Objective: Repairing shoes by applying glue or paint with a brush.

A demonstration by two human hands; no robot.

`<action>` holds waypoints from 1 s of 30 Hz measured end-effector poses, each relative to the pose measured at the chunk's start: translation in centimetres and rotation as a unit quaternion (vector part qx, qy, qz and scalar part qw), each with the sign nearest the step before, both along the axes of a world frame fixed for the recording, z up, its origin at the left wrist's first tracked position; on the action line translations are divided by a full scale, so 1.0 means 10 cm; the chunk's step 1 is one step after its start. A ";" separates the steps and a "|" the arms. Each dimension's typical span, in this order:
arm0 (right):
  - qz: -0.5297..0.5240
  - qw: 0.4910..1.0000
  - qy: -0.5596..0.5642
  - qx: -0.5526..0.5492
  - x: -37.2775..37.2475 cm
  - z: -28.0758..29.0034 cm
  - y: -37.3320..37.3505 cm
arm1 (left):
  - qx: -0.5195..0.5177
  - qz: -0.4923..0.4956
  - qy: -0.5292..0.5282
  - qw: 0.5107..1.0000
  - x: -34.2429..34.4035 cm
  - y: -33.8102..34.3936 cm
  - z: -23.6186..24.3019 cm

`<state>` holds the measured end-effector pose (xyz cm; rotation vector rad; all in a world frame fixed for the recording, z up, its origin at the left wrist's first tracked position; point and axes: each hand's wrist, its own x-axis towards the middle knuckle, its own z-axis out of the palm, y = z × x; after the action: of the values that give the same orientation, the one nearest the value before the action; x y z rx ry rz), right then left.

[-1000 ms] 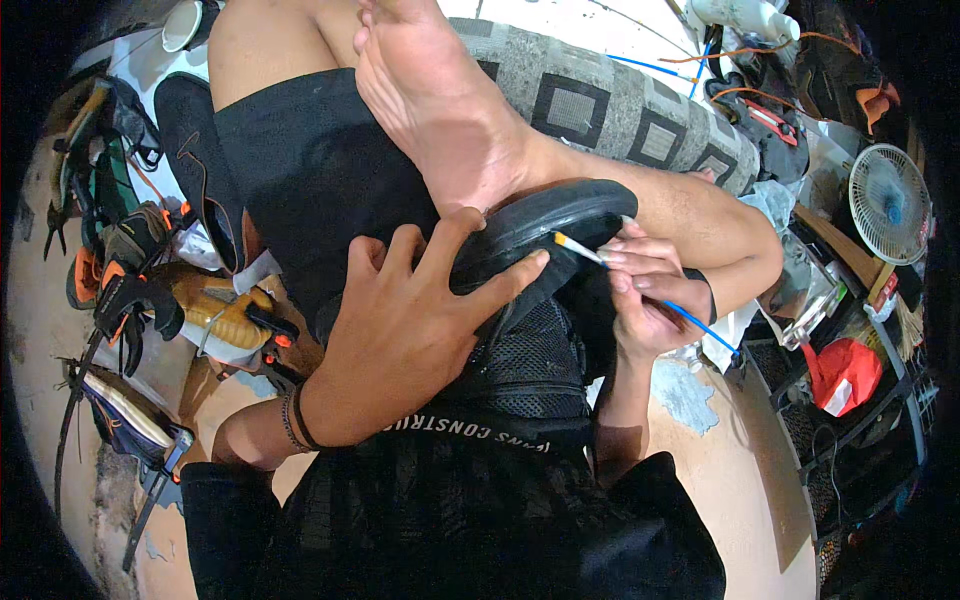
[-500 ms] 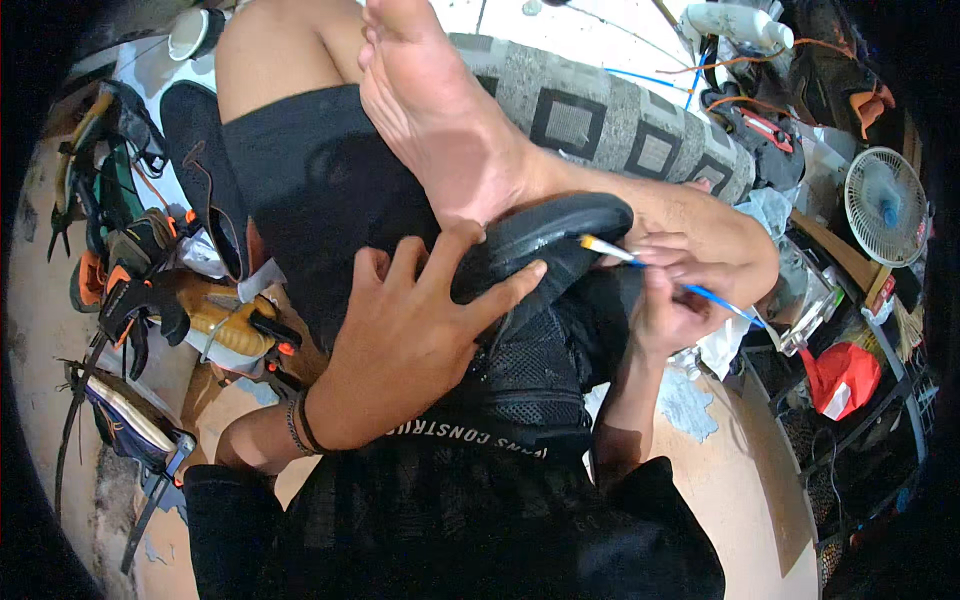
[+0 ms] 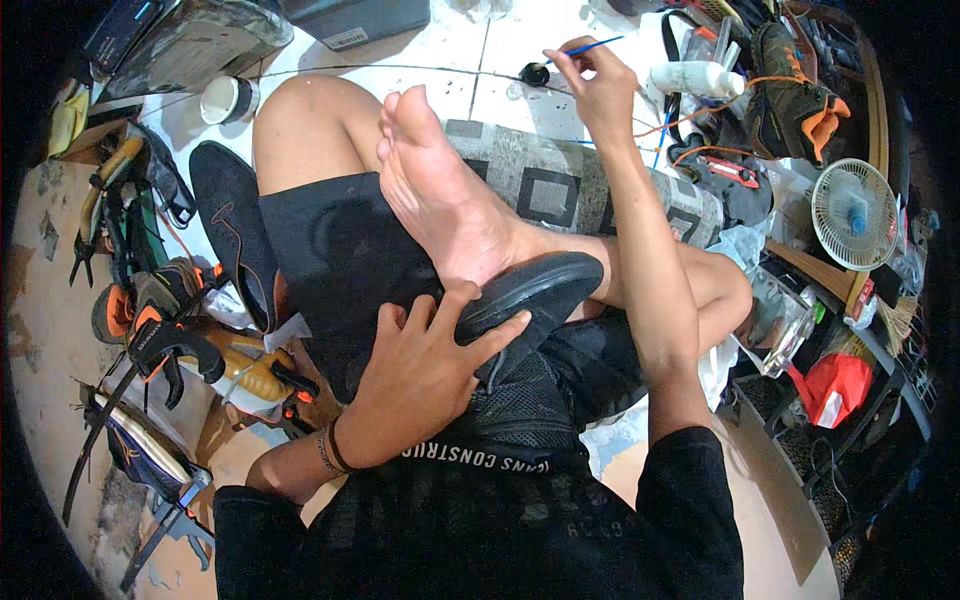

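Note:
My left hand (image 3: 415,375) grips a black shoe (image 3: 530,290) across my lap, its fingers wrapped over the shoe beside the heel of my bare foot (image 3: 440,210). My right hand (image 3: 600,85) is reached out forward over the white tiles, pinching a thin blue-handled paintbrush (image 3: 600,42) whose tip is at a small dark pot (image 3: 533,74). A white bottle (image 3: 700,79) lies just right of that hand.
A rolled grey patterned mat (image 3: 540,195) lies beyond my legs. At left are another black shoe (image 3: 215,200), clamps (image 3: 160,350) and a white cup (image 3: 225,98). At right stand a small fan (image 3: 853,210), an orange-trimmed boot (image 3: 785,80) and a red bag (image 3: 830,390).
My right hand has lifted the brush from the shoe and moved it far forward to the dark pot. My left hand stays on the shoe. The view has shifted to take in more floor ahead.

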<state>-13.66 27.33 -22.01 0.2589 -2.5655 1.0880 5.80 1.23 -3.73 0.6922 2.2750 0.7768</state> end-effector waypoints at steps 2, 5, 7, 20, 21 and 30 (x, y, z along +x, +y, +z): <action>0.002 0.997 -0.037 0.062 0.02 0.04 -0.01 | 0.005 -0.006 0.001 1.000 -0.01 0.00 -0.01; -0.016 1.000 0.017 -0.001 0.07 0.23 0.01 | 0.000 -0.009 0.001 1.000 -0.03 -0.02 -0.01; -0.056 0.997 0.025 -0.042 0.17 0.43 0.05 | -0.004 -0.019 0.010 1.000 -0.03 -0.02 -0.02; -0.047 0.919 -0.165 -0.356 2.28 1.36 -0.16 | -0.038 -0.027 0.097 0.994 0.16 0.06 -0.06; -0.025 0.915 -0.150 -0.374 2.36 1.34 -0.20 | -0.039 -0.032 0.095 0.994 0.17 0.07 -0.05; 0.008 0.962 -0.125 -0.243 2.53 1.29 -0.31 | -0.050 -0.033 0.077 0.995 0.18 0.09 -0.03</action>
<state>11.62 24.25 -9.16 0.0161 -2.3945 1.8067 7.58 2.15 -3.98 0.8019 2.3978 0.5922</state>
